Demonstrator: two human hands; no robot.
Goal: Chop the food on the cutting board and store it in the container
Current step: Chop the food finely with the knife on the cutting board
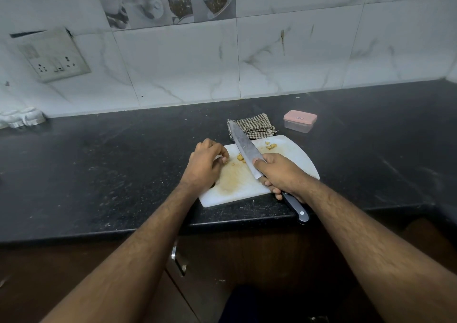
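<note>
A person stands at a black stone counter (123, 164), both forearms stretched over a white cutting board (294, 159) stained yellow near its middle. The right hand (279, 174) is wrapped around a large chef's knife (243, 147) where blade meets black handle, thumb laid along the steel; the blade slants up and to the left across the board, its tip over a folded checked cloth (257, 124) just behind. The left hand (205, 162) rests on the board's left edge with fingers curled under, fingertips close to a small cluster of chopped yellowish food (240, 158) beside the blade; whether it pinches a piece cannot be told. More cut pieces (270, 146) lie on the board's far side, right of the blade. A small clear container (299, 121) with a closed pink lid sits on the counter beyond the board, right of the cloth. A socket plate (55, 55) hangs on the marbled wall tiles at left
</note>
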